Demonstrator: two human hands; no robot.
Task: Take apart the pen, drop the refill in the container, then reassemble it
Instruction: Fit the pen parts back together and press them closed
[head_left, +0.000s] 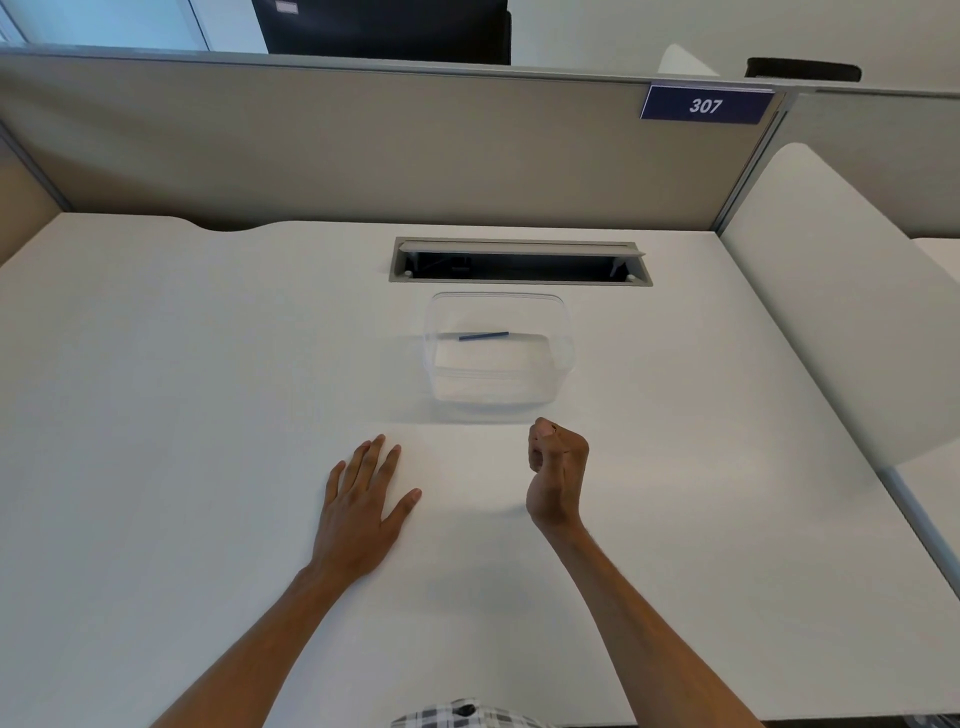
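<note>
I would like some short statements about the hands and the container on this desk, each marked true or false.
1. The left hand lies flat on the desk, fingers spread. True.
2. The right hand is open, palm up. False: it is curled into a loose fist.
3. A thin blue refill lies inside the clear container. True.
4. The container has a lid on. False: it is open at the top.
5. The sign on the partition reads 703. False: it reads 307.
</note>
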